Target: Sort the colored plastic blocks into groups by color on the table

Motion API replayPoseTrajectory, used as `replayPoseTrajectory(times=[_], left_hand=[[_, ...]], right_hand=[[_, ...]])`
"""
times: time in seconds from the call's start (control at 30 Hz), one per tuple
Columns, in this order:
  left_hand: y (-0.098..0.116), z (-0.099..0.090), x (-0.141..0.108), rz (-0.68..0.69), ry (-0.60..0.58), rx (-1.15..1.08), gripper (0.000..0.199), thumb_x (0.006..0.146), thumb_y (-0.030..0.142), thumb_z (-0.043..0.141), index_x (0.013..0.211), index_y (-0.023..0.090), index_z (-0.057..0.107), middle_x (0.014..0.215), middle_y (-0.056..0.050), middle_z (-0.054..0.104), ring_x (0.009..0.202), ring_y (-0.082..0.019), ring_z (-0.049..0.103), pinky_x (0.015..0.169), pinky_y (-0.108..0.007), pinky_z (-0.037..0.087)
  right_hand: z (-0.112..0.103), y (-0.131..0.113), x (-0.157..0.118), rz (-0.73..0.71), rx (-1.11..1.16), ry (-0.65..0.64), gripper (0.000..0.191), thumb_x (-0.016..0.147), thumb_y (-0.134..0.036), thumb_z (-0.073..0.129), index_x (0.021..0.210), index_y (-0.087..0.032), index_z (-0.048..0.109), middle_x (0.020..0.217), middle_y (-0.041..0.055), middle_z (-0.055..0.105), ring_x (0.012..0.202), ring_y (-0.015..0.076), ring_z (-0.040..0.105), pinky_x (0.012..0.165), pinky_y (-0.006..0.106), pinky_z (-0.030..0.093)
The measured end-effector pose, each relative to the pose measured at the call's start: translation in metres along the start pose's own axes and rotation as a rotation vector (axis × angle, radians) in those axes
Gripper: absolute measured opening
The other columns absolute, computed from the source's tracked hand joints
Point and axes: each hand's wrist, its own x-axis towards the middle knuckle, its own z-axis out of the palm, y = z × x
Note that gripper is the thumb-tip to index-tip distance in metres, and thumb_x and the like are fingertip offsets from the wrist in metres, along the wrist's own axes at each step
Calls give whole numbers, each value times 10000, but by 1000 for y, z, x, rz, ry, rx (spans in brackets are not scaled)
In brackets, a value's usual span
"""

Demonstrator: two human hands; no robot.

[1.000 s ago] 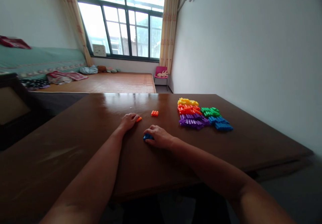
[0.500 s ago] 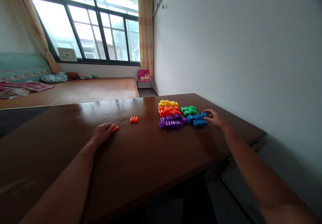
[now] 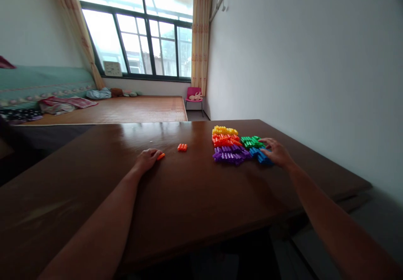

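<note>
My left hand point(image 3: 147, 160) rests on the table with its fingers closed on an orange plastic block point(image 3: 160, 156), whose end pokes out past the fingertips. Just beyond it lies a separate ridged orange block point(image 3: 182, 147). My right hand point(image 3: 278, 151) is over the right edge of the blue blocks point(image 3: 258, 155), thumb and fingers apart, partly covering them. Green blocks point(image 3: 251, 141) lie directly behind the blue ones, near the fingertips. To their left are purple blocks point(image 3: 231, 154), red-orange blocks point(image 3: 225, 140) and yellow blocks point(image 3: 224, 130), grouped by colour.
The dark, glossy table point(image 3: 189, 196) runs along a white wall point(image 3: 299, 70) on the right. Behind it stand a bed point(image 3: 141, 108) with a mat and a pink chair point(image 3: 193, 92) holding a plush toy. A square clock point(image 3: 112, 69) sits on the windowsill.
The camera has turned left, so everything sits further right in view. My right hand has let go of a blue block at the blue group and its fingers have opened. The left hand keeps its grip.
</note>
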Motion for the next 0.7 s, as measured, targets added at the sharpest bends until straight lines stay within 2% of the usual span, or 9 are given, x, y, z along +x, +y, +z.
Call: replayPoseTrajectory(times=[0.07,0.13,0.2,0.27,0.33,0.43,0.5,0.6,0.7], left_hand=[[2,0,-1,-9,7,-16,403,882,431,443,968,202,763,1044,-58,740,954,-228,644,775,-268,460],[1,1,-2,-33,36,-70,391,883,412,453,993,192,757,1021,-63,743,920,-223,646,764,-273,460],[-4,3,-2,-71,96,-161,394,882,390,453,1047,174,739,997,-69,743,873,-213,648,746,-277,464],[-9,5,-2,-108,163,-266,417,882,369,440,1098,141,715,979,-82,739,827,-204,650,713,-277,472],[-15,7,-1,-130,214,-355,436,883,358,428,1122,112,696,982,-97,733,813,-199,654,692,-274,479],[-19,11,2,-128,226,-380,411,880,348,443,1094,114,705,994,-103,731,854,-201,659,727,-273,487],[-20,13,4,-124,212,-349,387,881,343,451,1069,133,716,988,-94,733,867,-204,659,747,-278,487],[-19,15,6,-109,200,-328,378,888,334,441,1062,148,719,1000,-85,733,875,-204,658,746,-280,488],[-16,13,5,-103,172,-290,386,886,342,443,1074,145,717,976,-81,737,862,-206,657,723,-279,484]], right_hand=[[27,-46,7,-102,48,-16,313,800,-240,604,1098,-229,696,1135,79,682,840,200,663,868,384,524],[66,-99,13,-249,141,-126,269,832,-230,589,1076,-235,703,1085,71,703,969,231,652,928,401,498],[109,-149,20,-365,208,-252,295,850,-184,570,1115,-245,685,1150,69,693,1089,239,615,992,419,460],[149,-189,30,-401,185,-349,325,861,-170,574,1172,-223,655,1236,90,660,1165,242,576,1042,419,417],[182,-217,43,-361,111,-403,359,883,-229,594,1236,-170,613,1300,133,618,1217,258,539,1076,414,373],[214,-241,62,-239,31,-405,512,904,-395,597,1320,-102,538,1359,174,562,1250,296,493,1069,417,355],[225,-248,69,-203,7,-407,517,911,-434,581,1303,-99,549,1343,167,571,1221,307,493,1031,421,379],[230,-249,71,-235,-16,-433,340,914,-342,591,1160,-112,634,1224,134,641,1122,272,532,990,394,405],[219,-240,67,-308,16,-449,236,849,-237,670,1065,-142,671,1129,92,675,1030,220,576,965,343,429]])
